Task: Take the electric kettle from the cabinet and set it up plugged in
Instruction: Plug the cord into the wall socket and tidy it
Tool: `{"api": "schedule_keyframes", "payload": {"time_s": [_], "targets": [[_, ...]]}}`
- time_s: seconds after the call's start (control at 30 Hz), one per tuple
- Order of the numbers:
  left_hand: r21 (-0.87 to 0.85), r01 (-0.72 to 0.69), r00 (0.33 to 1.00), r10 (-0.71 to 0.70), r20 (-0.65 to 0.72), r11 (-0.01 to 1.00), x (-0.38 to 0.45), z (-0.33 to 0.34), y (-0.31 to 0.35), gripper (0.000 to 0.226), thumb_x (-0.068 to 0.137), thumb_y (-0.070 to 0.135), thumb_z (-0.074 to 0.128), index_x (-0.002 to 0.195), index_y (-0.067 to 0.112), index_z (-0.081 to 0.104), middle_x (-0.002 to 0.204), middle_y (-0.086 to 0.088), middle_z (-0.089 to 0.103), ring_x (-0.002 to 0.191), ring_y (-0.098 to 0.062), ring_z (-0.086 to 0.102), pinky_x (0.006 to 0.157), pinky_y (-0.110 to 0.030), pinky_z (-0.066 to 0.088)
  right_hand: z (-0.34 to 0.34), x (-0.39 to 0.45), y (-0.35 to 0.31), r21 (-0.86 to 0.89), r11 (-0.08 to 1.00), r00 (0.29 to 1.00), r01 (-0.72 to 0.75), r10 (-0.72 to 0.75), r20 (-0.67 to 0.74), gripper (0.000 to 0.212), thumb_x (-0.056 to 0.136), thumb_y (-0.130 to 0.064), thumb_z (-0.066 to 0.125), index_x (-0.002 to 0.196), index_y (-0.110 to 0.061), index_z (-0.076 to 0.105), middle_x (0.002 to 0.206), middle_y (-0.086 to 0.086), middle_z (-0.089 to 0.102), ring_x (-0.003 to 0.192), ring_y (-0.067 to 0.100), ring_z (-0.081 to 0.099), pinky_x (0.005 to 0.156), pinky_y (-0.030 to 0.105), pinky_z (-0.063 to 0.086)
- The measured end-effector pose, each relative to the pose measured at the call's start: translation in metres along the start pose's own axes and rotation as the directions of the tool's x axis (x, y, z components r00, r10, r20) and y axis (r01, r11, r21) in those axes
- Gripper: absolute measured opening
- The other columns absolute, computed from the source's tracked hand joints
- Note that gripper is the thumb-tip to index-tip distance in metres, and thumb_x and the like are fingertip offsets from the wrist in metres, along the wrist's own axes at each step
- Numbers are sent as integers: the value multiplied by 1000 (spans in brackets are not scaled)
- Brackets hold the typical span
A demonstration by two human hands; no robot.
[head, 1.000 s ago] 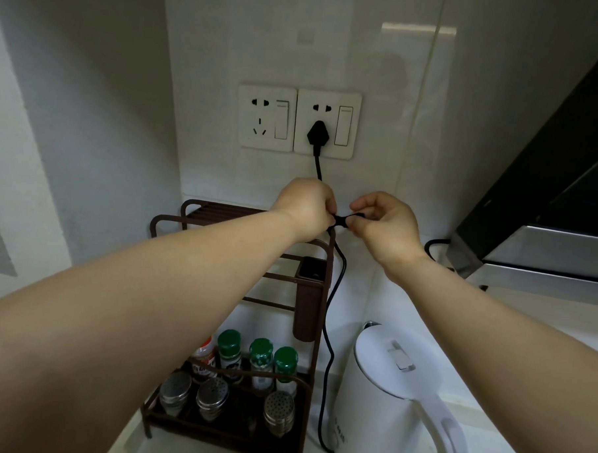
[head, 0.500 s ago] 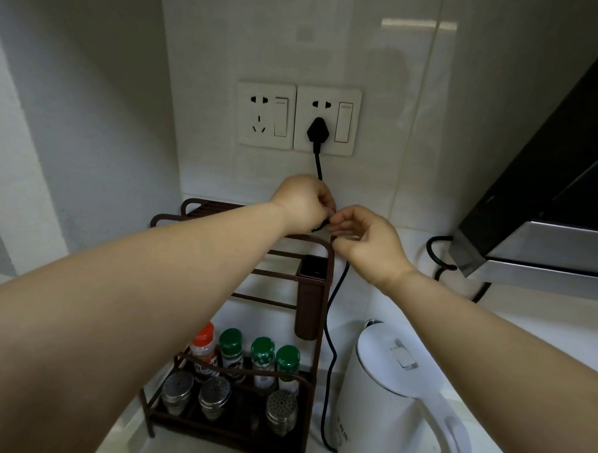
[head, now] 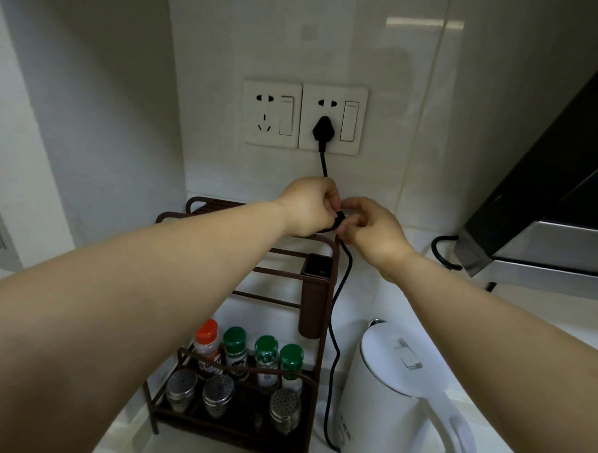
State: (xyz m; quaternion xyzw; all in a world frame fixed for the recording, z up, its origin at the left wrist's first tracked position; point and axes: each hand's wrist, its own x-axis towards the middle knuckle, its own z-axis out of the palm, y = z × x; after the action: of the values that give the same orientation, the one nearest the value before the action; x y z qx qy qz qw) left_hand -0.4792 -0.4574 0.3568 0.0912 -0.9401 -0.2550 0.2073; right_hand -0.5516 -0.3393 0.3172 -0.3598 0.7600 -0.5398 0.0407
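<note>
Both hands meet at frame centre, pinching a black cord (head: 334, 317): left hand (head: 308, 206) closed around a small black bundle or tie on it, right hand (head: 371, 227) with fingertips closed on the same spot. Cord: runs up from the grip to a black plug (head: 323, 128) seated in the right-hand wall socket (head: 333, 118); runs down from the grip, beside a brown rack (head: 317, 288), to the table at the kettle's foot. Electric kettle (head: 392, 401): white, lid shut, upright on the table at lower right of the frame, well below both hands, untouched. Rack: spice jars (head: 266, 356) on its lower tier.
</note>
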Motion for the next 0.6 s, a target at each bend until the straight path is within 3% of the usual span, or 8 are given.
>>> {"api": "schedule_keyframes", "payload": {"time_s": [0.07,0.13,0.23,0.3,0.4,0.5,0.6], "targets": [[-5,-7,1000,6,-2,1000,1,2,-2,16,78,5,65,90,12,60,80,0,63,77,-15,59,65,-17,48,-1,2,-2,-81,997,1000,0,1,4,37,84,-8,63,121,-11,60,82,-3,63,91,18,60,96,37,49],[10,-19,1000,19,2,1000,2,2,-2,19,76,6,68,82,17,55,70,9,55,64,-5,53,49,-2,40,-1,4,-3,-117,993,1000,6,-5,7,35,85,-11,64,120,-10,63,104,7,69,101,22,62,98,36,48],[67,-40,999,39,15,997,3,0,-2,19,76,4,67,83,16,54,67,11,50,60,2,47,42,2,35,1,5,-4,-177,984,999,35,-32,17,33,88,-10,62,121,-8,63,118,12,67,110,24,61,99,31,46],[139,-66,998,64,22,988,4,0,0,18,77,3,66,85,15,56,71,9,53,62,-4,49,45,-2,36,3,5,-5,-223,974,999,41,-38,17,33,89,-11,60,122,-7,62,118,13,67,110,25,60,98,31,46],[258,-84,996,86,4,962,6,2,4,19,76,6,66,83,17,52,83,1,59,75,-16,52,63,-21,39,1,8,-8,-260,965,999,34,-37,-7,28,90,-10,57,117,-5,64,115,14,67,108,27,61,98,35,47],[377,-61,995,87,-52,924,6,3,8,21,75,14,70,81,18,50,91,-5,62,80,-21,53,63,-28,38,-1,9,-12,-287,958,1000,27,-30,-8,25,91,-8,54,112,-4,66,112,15,68,106,28,61,94,33,48],[463,-73,992,111,-54,884,7,5,12,19,77,20,70,88,14,56,98,-10,64,88,-27,58,64,-29,38,-4,9,-15,-232,973,1000,11,-15,-17,22,89,-1,50,105,-3,66,109,18,67,105,31,61,96,42,50]]}}
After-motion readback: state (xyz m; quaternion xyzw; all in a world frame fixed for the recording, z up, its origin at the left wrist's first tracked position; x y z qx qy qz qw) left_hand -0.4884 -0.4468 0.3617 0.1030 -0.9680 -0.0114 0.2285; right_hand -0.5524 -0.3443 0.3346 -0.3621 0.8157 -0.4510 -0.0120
